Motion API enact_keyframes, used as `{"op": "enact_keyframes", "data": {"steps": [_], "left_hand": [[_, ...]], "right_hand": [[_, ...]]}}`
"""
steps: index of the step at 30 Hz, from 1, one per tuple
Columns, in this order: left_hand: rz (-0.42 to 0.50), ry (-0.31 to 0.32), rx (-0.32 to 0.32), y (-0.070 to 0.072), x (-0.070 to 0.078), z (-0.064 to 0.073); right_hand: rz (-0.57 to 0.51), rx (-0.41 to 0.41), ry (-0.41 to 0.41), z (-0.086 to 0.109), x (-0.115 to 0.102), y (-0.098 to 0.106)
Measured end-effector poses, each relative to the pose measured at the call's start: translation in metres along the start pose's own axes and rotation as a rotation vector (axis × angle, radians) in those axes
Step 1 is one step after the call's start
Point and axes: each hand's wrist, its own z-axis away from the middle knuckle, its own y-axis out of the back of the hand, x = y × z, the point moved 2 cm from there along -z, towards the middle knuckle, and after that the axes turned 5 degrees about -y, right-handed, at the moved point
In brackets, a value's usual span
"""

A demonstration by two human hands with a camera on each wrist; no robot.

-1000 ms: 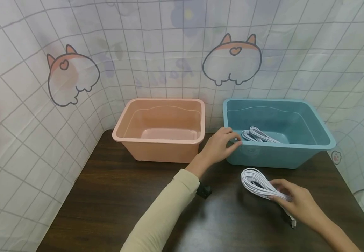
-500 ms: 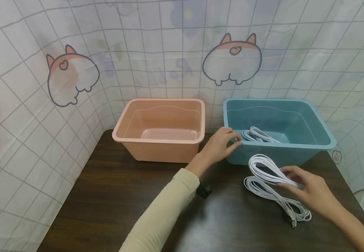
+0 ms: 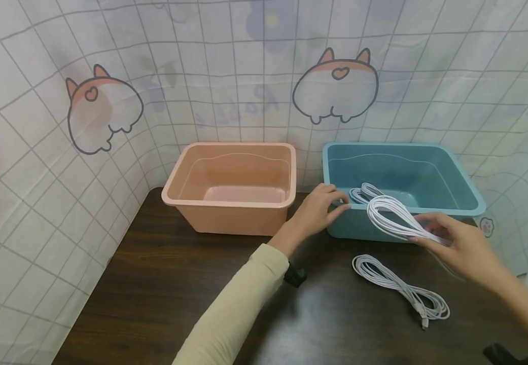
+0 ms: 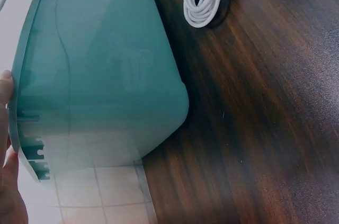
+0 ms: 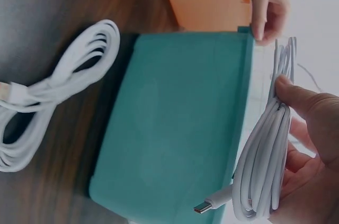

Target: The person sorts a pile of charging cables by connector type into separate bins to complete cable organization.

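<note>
My right hand (image 3: 462,248) pinches a coiled white cable (image 3: 396,218) between thumb and fingers, up at the front rim of the blue plastic bin (image 3: 400,225). In the right wrist view a USB-C plug (image 5: 209,204) sticks out from the held coil. My left hand (image 3: 318,210) grips the bin's rim at its near left corner, thumb outside. Inside the bin lies another coiled white cable (image 3: 359,194), partly hidden by the held one. A further white cable coil (image 3: 400,286) rests on the dark wooden table (image 3: 154,294) in front of the bin.
An orange-pink bin (image 3: 236,218) stands left of the blue one, with nothing visible in it. Behind both hangs a white gridded curtain (image 3: 227,76) with cartoon prints. A black strap (image 3: 295,275) shows at the left wrist.
My right hand has lifted a cable coil off the table and raised it to the blue bin's rim, uncovering the coil beneath. The left hand has stayed on the rim.
</note>
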Motion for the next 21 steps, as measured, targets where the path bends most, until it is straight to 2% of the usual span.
{"op": "enact_keyframes", "data": {"steps": [11,21], "left_hand": [[0.002,0.016,-0.001,-0.001,0.0,-0.001],[-0.004,0.033,-0.007,-0.002,-0.001,0.0]], "right_hand": [[0.017,-0.044,-0.02,-0.031,-0.001,0.011],[0.022,-0.061,-0.049,-0.052,0.002,0.015]]}}
